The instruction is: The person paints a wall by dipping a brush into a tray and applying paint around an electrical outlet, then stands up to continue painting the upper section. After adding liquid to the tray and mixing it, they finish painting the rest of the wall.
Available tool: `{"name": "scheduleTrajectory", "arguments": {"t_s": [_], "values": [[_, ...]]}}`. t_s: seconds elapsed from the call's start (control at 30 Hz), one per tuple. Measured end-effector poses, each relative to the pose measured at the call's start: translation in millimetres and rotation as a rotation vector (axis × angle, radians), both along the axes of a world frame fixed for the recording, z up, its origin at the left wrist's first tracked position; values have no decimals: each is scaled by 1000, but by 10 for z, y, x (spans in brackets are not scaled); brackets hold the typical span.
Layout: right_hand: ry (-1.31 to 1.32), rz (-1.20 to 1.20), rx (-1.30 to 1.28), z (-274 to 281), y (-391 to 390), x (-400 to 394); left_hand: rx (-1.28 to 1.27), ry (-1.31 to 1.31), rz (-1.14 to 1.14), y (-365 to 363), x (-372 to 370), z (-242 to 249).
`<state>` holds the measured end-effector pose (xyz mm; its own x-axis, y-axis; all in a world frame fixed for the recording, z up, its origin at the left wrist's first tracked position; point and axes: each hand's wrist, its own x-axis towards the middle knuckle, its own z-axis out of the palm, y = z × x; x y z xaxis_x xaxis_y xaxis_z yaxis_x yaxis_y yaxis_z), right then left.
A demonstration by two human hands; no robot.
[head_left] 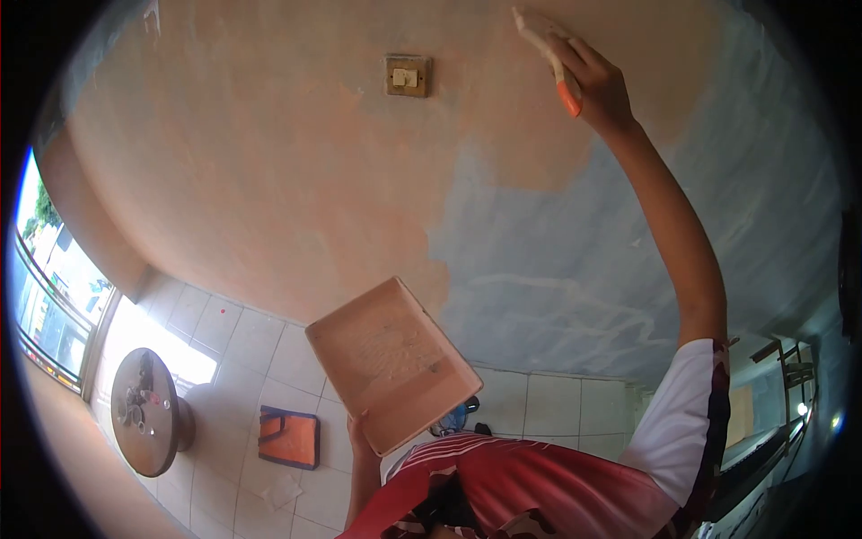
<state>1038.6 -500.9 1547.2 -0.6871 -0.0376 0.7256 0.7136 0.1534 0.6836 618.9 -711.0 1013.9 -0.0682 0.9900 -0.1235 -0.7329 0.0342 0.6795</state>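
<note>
We are partway through painting the wall (269,180): the left and upper stretch around the switch (409,75) already carries a salmon coat, while the right and lower stretch (611,260) is blue-grey with pale streaks, so by our judgement somewhat over half of what shows is covered and the right side is left. Our right hand (600,85) is raised high and far, fingers clenched around the brush (549,52), whose orange handle end pokes out below the fist and whose head lies against the wall near the top edge of the painted patch. Our left hand (359,431) is low and near, gripping the underside of the tray (393,364), which is tilted and smeared with the same salmon paint; we cannot make out a pool of wet paint in it. Only a couple of the left fingers show, the rest sit behind the tray. On the tiled floor (539,395) lie a second tray (289,437) and a round table (145,411). The lens warps everything, and the wall's far right edge is lost in the dark rim.
</note>
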Motion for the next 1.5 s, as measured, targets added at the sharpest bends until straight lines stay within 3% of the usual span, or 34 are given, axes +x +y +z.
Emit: {"name": "scheduleTrajectory", "arguments": {"t_s": [0.03, 0.1, 0.13, 0.2, 0.27, 0.3, 0.37, 0.43, 0.5, 0.6, 0.63, 0.7, 0.77, 0.8, 0.83, 0.87, 0.93, 1.1, 1.2, 1.23, 1.27, 1.3, 1.33, 1.37, 1.4, 1.5], "values": [[118, 2, 28, 22, -42, -30, 5, 0, -6, 5, -18, -9], [-78, -188, 16, -522, 331, 174, 8, -48, -14, -6, -27, -30], [-153, -121, 16, -867, 403, 91, 15, -58, -15, 5, -18, -3], [-146, -48, -312, -1675, 558, -17, 54, -54, -29, -10, -7, 61], [-199, -66, -578, -2049, 399, -306, 42, -27, -7, -4, -28, 23], [-201, -63, -578, -2038, 414, -398, 34, 6, 12, 3, -52, 0], [-79, 300, -572, -1832, 406, -521, 23, -42, -10, 19, -113, -52], [30, 58, -711, -1256, 435, -466, 1, -85, -37, -15, -110, -54], [114, 157, -363, -641, 292, -586, 14, -80, -26, -70, -122, 42], [88, 164, -197, -717, 311, -546, 7, -16, 39, -132, -154, -14], [-49, 98, -62, -991, 401, -490, 4, -18, 43, -157, -175, -19], [-111, 1, -157, -1772, 681, -362, -5, -20, 51, -236, -159, -11], [-109, 177, -338, -2369, 657, -481, -16, -31, 64, -306, -140, 31], [-66, 186, -609, -2570, 621, -540, -22, -33, 75, -329, -141, 39], [-45, 278, -638, -2570, 562, -627, -21, -35, 80, -362, -151, 15], [-21, 373, -666, -2514, 496, -720, -25, -52, 85, -385, -176, -21], [32, 142, -818, -2263, 568, -578, -24, -65, 95, -370, -241, -89], [85, 233, -89, -727, 592, -437, -18, -148, 66, -331, -398, -333], [134, 111, -69, -960, 430, -504, -5, -43, 111, -291, -454, -306], [10, 156, -34, -1242, 620, -483, -2, -51, 114, -281, -443, -276], [-81, -23, -115, -1663, 820, -403, 9, -71, 113, -273, -432, -228], [-137, 14, -245, -2058, 929, -409, 20, -89, 113, -274, -427, -209], [49, 336, -461, -2137, 645, -806, 27, -96, 117, -262, -425, -226], [38, 325, -654, -2547, 793, -775, 23, -123, 102, -255, -433, -252], [-139, 218, -658, -2656, 733, -784, 20, -146, 90, -234, -440, -287], [-39, 177, -726, -2592, 701, -751, 14, -98, 113, -239, -468, -380]]}}
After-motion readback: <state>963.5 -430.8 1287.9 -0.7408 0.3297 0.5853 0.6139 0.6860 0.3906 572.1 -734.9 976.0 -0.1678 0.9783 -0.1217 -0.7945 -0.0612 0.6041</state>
